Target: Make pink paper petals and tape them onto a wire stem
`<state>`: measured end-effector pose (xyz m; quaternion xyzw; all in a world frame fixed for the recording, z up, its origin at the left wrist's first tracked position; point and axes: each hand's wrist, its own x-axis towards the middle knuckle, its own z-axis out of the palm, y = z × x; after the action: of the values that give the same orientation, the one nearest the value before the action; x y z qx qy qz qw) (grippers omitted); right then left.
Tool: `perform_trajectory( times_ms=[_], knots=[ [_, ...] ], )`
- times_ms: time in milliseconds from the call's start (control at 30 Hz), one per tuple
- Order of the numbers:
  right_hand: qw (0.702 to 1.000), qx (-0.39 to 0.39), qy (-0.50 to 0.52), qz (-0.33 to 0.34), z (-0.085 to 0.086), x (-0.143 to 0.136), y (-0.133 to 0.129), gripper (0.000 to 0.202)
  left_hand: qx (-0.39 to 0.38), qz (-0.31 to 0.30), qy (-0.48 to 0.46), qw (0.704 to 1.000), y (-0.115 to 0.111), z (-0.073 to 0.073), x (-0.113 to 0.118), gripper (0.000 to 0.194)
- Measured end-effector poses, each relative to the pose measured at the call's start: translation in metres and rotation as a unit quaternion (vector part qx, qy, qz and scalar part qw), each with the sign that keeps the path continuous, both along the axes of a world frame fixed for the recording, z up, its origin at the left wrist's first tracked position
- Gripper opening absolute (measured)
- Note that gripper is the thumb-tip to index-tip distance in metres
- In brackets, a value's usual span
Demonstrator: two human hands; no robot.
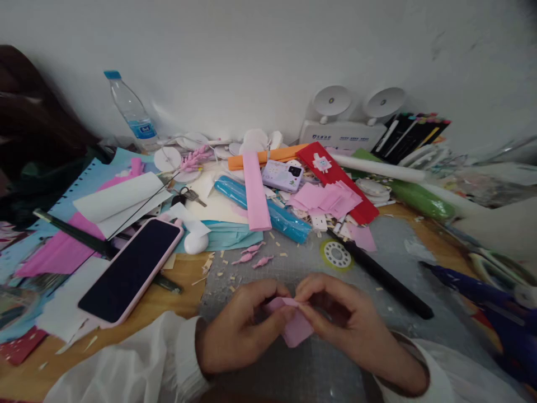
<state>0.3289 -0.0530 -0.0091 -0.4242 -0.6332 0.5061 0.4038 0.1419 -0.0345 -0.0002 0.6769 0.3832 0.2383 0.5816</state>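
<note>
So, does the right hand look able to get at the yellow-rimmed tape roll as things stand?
Probably yes: the tape roll lies on the grey mat just beyond the right hand, with nothing visible between them, though that hand is pinching the pink paper.

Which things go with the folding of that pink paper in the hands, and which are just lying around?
Seem to belong:
pink paper, held by the left hand and right hand
pile of pink squares
small twisted pink pieces

Probably just lying about:
dark-screened phone
water bottle
keys
two-headed lamp
</note>
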Motion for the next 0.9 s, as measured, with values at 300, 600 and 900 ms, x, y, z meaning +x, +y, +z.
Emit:
perform_trajectory(
  times_ms=[300, 600, 900],
  knots=[
    [0.999, 0.030, -0.042, 0.006, -0.0035, 0.0001, -0.0013, 0.008, 0.031, 0.032, 0.021, 0.999, -0.0005, -0.0090, 0.0015, 0.026],
    [1.000, -0.015, -0.003, -0.003, -0.0078, -0.0014, -0.0016, 0.009, 0.055, 0.026, 0.043, 0.997, -0.0005, -0.0073, 0.0007, 0.031],
    [1.000, 0.000, -0.026, 0.010, -0.0071, -0.0017, -0.0006, 0.007, 0.022, 0.032, 0.029, 0.999, 0.0014, -0.0081, 0.0012, 0.033]
  ],
)
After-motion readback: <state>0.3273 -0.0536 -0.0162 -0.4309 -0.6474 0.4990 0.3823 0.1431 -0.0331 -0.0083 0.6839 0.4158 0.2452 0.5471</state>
